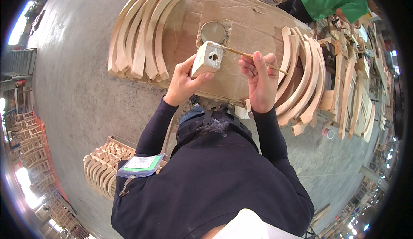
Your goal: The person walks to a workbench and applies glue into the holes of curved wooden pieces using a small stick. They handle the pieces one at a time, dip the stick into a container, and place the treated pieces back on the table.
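Note:
My left hand is closed around a pale, block-shaped wooden piece. Its end face has two dark holes, and a wet white coat that looks like glue lies on the face and upper edge. Between the thumb and fingers of my right hand is a thin wooden stick, its tip touching the upper edge of the end face. Just beyond the piece stands a round container on the cardboard. Its contents are hard to make out.
Curved wooden parts stack at the left of the cardboard-covered surface, with more curved parts at the right. Another stack stands on the floor behind left. A person in a green shirt bends at the far right.

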Motion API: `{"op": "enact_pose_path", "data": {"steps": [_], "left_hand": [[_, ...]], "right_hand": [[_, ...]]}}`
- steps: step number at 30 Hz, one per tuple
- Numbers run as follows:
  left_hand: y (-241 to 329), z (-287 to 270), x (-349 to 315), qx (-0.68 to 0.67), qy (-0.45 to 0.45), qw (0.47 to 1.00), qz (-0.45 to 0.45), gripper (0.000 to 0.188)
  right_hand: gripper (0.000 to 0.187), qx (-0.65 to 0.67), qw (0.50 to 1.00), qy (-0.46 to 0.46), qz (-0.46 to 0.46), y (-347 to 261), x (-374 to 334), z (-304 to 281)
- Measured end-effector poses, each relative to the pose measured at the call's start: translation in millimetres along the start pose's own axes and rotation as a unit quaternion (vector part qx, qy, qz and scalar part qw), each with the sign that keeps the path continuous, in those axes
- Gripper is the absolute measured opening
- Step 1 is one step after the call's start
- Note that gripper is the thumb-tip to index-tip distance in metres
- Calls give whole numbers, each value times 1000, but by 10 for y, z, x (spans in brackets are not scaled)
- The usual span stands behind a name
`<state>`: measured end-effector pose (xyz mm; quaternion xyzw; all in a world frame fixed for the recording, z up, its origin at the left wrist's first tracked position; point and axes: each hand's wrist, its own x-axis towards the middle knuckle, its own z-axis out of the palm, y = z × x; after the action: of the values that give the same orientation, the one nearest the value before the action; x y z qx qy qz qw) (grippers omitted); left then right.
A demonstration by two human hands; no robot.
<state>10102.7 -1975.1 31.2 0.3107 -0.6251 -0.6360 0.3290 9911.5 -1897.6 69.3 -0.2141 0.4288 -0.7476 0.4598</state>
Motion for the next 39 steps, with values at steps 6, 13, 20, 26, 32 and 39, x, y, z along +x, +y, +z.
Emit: {"op": "enact_pose_path", "data": {"steps": [6, 13, 20, 26, 32, 39], "left_hand": [[-7, 13, 13, 6, -6, 1000, 4, 56], [-57, -18, 40, 27, 1, 1000, 13, 56], [-74, 92, 145, 92, -12, 994, 51, 54], [-82, 89, 160, 97, 1, 994, 48, 50], [-56, 144, 207, 95, -6, 994, 52, 51], [-16, 118, 224, 138, 6, 987, 75, 54]], "right_hand": [[15, 10, 1000, -5, -4, -17, 73, -80], [10, -171, 969, -106, -143, -585, 70, -63], [15, -442, 816, -245, -281, -894, 158, 296], [16, -488, 775, -261, -304, -972, 260, 315], [18, -459, 797, -253, -299, -999, 260, 390], [16, -503, 792, -235, -256, -1126, 288, 352]]}}
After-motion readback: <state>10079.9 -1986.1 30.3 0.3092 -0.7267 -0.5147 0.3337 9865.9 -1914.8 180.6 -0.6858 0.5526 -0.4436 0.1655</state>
